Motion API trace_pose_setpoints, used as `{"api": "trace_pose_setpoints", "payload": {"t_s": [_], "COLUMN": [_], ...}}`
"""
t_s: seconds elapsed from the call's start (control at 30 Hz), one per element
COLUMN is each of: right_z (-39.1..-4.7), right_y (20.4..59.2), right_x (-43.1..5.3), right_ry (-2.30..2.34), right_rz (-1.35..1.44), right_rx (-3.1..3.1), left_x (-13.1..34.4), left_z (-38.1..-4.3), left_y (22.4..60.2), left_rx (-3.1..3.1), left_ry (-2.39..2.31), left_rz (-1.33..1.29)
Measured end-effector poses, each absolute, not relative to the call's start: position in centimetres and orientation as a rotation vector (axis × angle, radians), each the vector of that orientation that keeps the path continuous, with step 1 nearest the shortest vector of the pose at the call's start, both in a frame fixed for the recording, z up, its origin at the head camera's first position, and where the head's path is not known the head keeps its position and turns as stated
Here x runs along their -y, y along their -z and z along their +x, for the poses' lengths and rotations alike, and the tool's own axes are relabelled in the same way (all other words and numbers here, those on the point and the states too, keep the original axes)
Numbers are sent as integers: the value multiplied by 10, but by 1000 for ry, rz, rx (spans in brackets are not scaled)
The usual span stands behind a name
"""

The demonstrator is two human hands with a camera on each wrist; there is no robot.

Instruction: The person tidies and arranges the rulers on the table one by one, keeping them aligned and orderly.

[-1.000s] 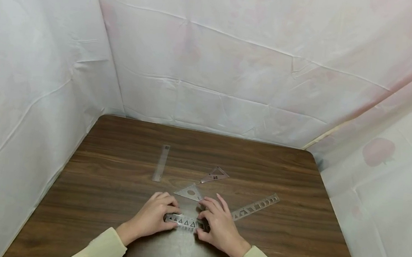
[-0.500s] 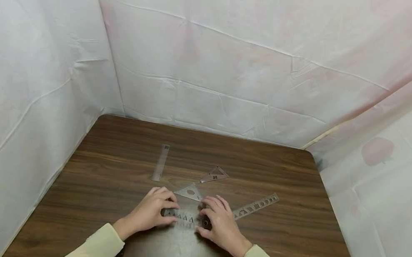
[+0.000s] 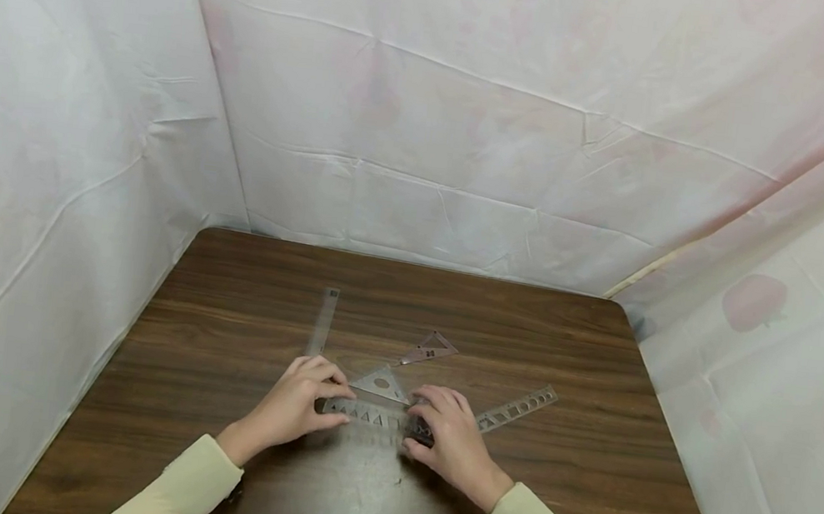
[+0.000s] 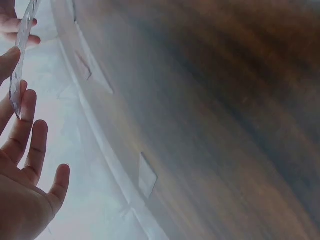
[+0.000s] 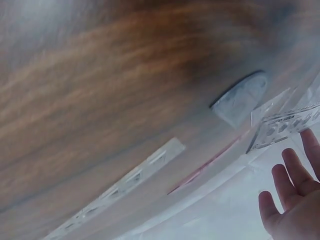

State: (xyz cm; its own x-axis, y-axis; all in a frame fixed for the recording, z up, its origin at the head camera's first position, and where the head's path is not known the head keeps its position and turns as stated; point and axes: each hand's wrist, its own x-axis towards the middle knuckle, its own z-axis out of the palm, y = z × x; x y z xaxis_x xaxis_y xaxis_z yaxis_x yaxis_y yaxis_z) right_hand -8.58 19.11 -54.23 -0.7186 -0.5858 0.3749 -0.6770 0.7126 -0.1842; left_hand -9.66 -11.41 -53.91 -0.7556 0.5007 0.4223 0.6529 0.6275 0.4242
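A clear stencil ruler [image 3: 369,417] with triangular cut-outs spans between my two hands, held above the table. My left hand [image 3: 299,403] pinches its left end; in the left wrist view the thumb lies on one face of the stencil ruler [image 4: 19,67] and fingers are behind it. The right end is gripped by my right hand [image 3: 452,435], which hides part of it. In the right wrist view this end of the stencil ruler [image 5: 285,127] meets the fingers, the thumb being out of sight. Just beyond the held ruler lies a clear set square [image 3: 392,390].
A plain clear ruler [image 3: 325,317] lies at the left, its near end behind my left hand. Farther back is a pinkish set square [image 3: 415,354]. Another stencil ruler [image 3: 526,406] slants away on the right. White sheeting [image 3: 426,124] surrounds the brown table [image 3: 228,288].
Both hands have moved away from the body with the stencil ruler, the left also slightly left and the right slightly right. My left hand now covers the plain ruler's near end.
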Motion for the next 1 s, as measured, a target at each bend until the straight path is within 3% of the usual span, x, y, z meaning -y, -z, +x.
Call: {"api": "trace_pose_setpoints", "payload": {"t_s": [0.57, 1.0], "right_z": [-101, -113], "right_y": [520, 516], "right_x": [-204, -203], "right_ry": [-609, -635], "right_rz": [801, 832], "right_rx": [2725, 2760], "left_x": [117, 114], "left_z": [-107, -111], "left_y": [523, 523], "left_rx": [2583, 2528], "left_ry": [894, 961], "left_rz": [-858, -870]}}
